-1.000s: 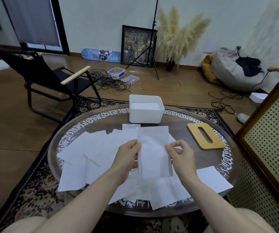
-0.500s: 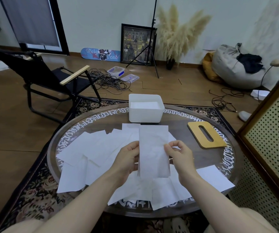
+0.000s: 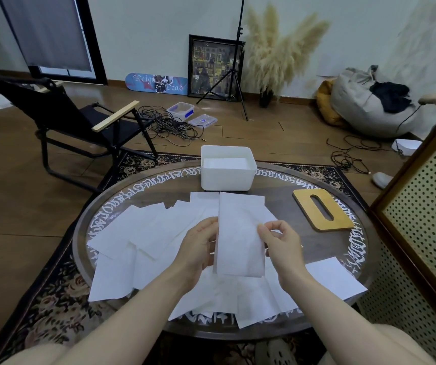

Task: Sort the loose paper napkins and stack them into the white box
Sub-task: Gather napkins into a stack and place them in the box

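Between both hands I hold a folded white napkin (image 3: 239,235) upright above the round table (image 3: 285,206). My left hand (image 3: 198,245) grips its left edge, and my right hand (image 3: 281,242) pinches its right edge near the top. Several loose napkins (image 3: 146,233) lie spread over the table's left and near side, and one napkin (image 3: 335,279) sits alone at the near right. The white box (image 3: 227,177) stands at the table's far edge with a napkin stack (image 3: 226,163) inside it.
A wooden lid with a slot (image 3: 322,212) lies on the table to the right. A perforated cabinet (image 3: 424,214) stands close at the right. A black folding chair (image 3: 75,125), cables (image 3: 164,126), a tripod and a beanbag occupy the floor beyond.
The held napkin has become narrower between my hands, its sides brought closer together. It also sits a little higher and nearer the box.
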